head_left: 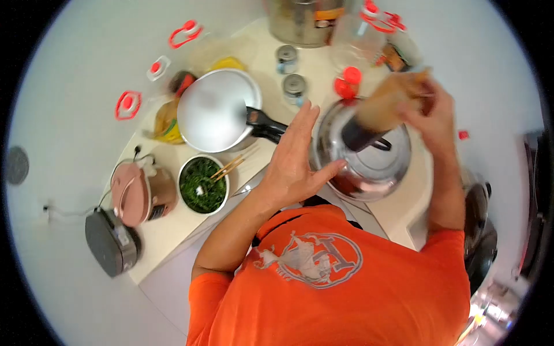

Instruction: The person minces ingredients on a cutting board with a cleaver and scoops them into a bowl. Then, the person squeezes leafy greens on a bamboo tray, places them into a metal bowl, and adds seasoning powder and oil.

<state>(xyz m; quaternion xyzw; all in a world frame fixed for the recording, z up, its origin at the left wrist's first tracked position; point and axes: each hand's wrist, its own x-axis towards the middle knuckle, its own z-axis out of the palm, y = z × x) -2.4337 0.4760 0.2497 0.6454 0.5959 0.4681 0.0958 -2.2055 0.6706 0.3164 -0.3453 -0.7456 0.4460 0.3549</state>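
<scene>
My right hand [430,112] grips a tilted, bottle-like container [378,109], tan above and dark at its lower end. Motion blur hides its exact kind. Below it is a round steel lid [369,170] with a black handle, partly covered from view by the container. My left hand [294,164] is open, fingers stretched and thumb apart, with nothing in it. Its thumb tip overlaps the lid's left edge in view; contact I cannot tell. Just left of that hand, a black-handled pan or pot with a silvery round top [216,112] stands on the counter.
A white bowl of chopped greens [202,187] with chopsticks [228,168] stands left, near a pink appliance [133,193] and a grey box-shaped device [109,242]. Two small cans [294,86], a red-capped container [348,83] and a large clear jug [355,43] stand behind.
</scene>
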